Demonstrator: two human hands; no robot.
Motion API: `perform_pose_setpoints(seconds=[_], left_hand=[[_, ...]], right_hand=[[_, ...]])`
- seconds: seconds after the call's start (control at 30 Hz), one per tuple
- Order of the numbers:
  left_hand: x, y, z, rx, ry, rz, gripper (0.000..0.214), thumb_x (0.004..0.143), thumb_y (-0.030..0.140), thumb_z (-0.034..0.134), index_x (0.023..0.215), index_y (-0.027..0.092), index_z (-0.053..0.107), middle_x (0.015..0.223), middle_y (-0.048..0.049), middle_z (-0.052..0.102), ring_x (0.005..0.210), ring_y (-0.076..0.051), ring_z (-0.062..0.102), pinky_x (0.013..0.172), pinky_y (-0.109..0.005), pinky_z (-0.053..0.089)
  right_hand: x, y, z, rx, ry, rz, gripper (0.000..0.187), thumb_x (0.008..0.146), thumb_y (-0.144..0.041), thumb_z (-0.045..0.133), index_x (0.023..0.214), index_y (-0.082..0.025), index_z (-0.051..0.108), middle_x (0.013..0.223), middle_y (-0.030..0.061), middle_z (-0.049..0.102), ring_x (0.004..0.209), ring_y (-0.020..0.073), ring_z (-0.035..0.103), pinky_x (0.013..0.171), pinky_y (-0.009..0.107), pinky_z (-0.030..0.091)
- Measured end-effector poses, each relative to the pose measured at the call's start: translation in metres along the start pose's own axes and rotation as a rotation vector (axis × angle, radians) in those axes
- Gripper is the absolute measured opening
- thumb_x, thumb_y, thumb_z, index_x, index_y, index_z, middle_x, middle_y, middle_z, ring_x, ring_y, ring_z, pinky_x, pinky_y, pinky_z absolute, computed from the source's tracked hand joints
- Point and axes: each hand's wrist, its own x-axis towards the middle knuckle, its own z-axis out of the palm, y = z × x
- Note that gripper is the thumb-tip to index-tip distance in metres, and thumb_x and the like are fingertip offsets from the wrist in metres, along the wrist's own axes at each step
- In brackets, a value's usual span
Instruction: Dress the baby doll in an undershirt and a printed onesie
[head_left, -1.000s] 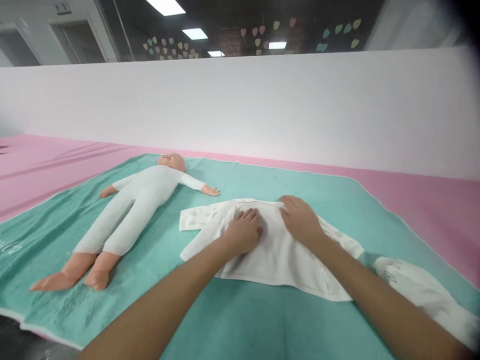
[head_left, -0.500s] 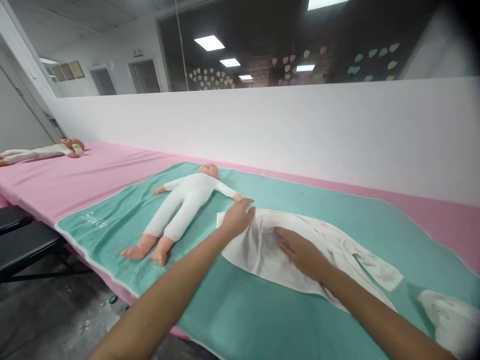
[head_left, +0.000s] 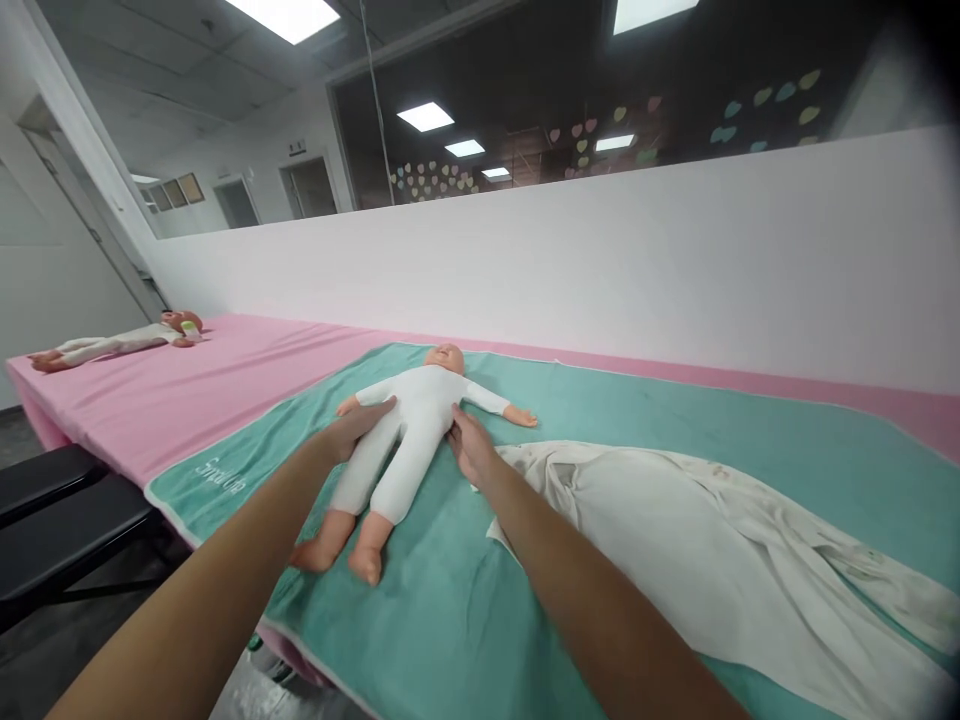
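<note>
Both hands have left the limp white cotton garment, now crumpled at right! Left hand and right hand, fingers loose and unclasped, press either flank of the smooth-limbed baby doll, which lies face-up mid-left on the plush teal towel.

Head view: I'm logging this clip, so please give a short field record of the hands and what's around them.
doll: face up on the teal towel
left hand: against one side of the doll's torso, fingers extended
right hand: against the torso's other side
white garment: rumpled on the towel beside the right hand
second doll: far end of the pink sheet
</note>
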Motion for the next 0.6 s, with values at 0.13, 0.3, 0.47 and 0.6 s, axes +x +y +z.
perform_pose_setpoints(seconds=[0.13, 0.3, 0.47, 0.6], left_hand=[[-0.014, 0.017, 0.014, -0.434, -0.135, -0.111, 0.053, 0.088, 0.057, 0.027, 0.087, 0.012, 0.056, 0.061, -0.0012, 0.062, 0.063, -0.016, 0.063, 0.060, -0.028, 0.052], [-0.038, 0.040, 0.013, -0.573, -0.268, 0.009, 0.042, 0.084, 0.054, 0.041, 0.077, 0.016, 0.056, 0.057, -0.0003, 0.059, 0.067, -0.019, 0.064, 0.059, -0.030, 0.053], [-0.078, 0.067, 0.012, -0.705, -0.302, 0.021, 0.037, 0.080, 0.053, 0.050, 0.091, 0.019, 0.059, 0.072, -0.0033, 0.066, 0.074, -0.021, 0.064, 0.063, -0.032, 0.055], [-0.125, 0.101, 0.045, -0.879, -0.445, 0.078, 0.047, 0.079, 0.045, 0.055, 0.120, 0.022, 0.048, 0.098, -0.0060, 0.067, 0.085, -0.024, 0.065, 0.071, -0.038, 0.056]], right_hand=[[0.004, 0.000, -0.002, 0.074, -0.038, 0.038, 0.040, 0.071, -0.032, 0.069, 0.107, -0.020, 0.055, 0.100, 0.0026, 0.068, 0.100, 0.0194, 0.060, 0.091, 0.035, 0.048], [-0.018, -0.025, 0.003, 0.066, -0.064, -0.005, 0.049, 0.071, -0.031, 0.068, 0.115, -0.020, 0.049, 0.100, 0.0024, 0.067, 0.094, 0.0215, 0.061, 0.083, 0.040, 0.052], [-0.071, -0.070, 0.008, 0.080, -0.112, -0.050, 0.052, 0.078, -0.045, 0.061, 0.121, -0.020, 0.048, 0.107, 0.0060, 0.066, 0.096, 0.0231, 0.062, 0.085, 0.039, 0.051], [-0.130, -0.133, -0.013, 0.006, -0.131, 0.009, 0.061, 0.083, -0.061, 0.042, 0.123, -0.017, 0.052, 0.105, 0.0091, 0.067, 0.097, 0.0253, 0.062, 0.088, 0.040, 0.049]])
